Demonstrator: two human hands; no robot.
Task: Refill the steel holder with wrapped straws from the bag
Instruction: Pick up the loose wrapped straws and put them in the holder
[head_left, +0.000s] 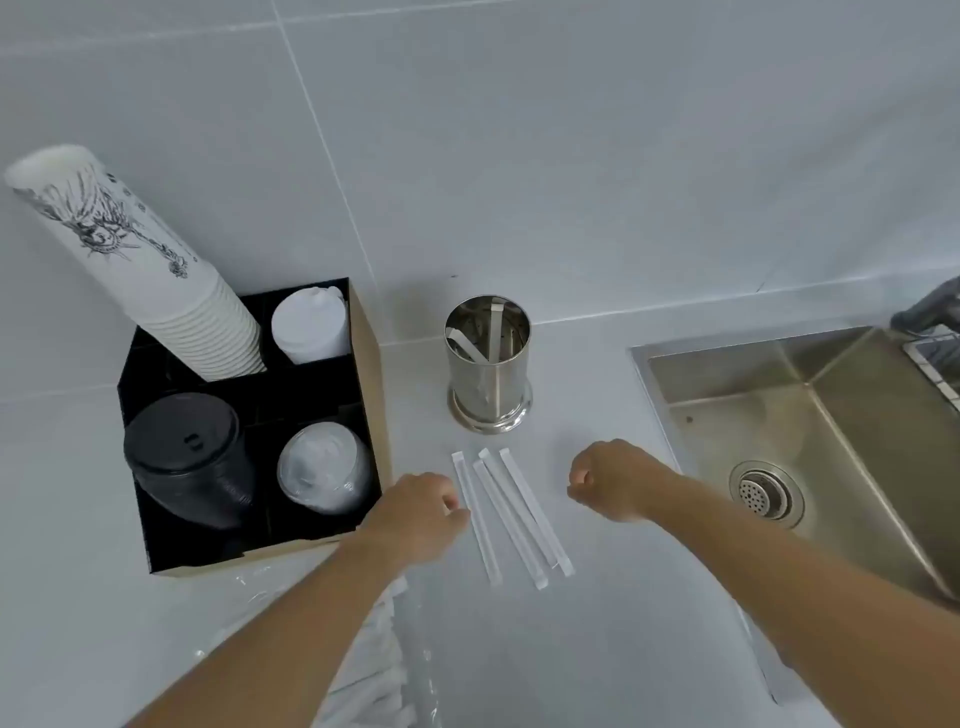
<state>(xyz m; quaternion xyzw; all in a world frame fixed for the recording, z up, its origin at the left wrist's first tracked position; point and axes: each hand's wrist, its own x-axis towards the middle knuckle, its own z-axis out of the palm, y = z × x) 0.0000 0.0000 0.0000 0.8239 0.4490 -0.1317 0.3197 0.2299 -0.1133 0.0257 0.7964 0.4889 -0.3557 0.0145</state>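
A pale grey counter is seen from above, backed by a wall of large light tiles with thin grout lines. A steel sink is set into the counter at the right, with a round drain in its floor. The holder stands upright near the wall, between the sink and a black organiser; two wrapped straws can be made out leaning inside it. Four straws are laid loose on the counter just in front of the holder, roughly parallel and angled. The left hand is curled narrow beside the leftmost straw, and whether that straw is touched cannot be told. The right hand is closed into a loose fist, apart from the straws, with nothing seen in it. A clear bag with more straws is partly hidden under the left forearm at the lower edge. In the organiser are held a tilted stack of printed paper cups, white lids, black lids and clear lids.
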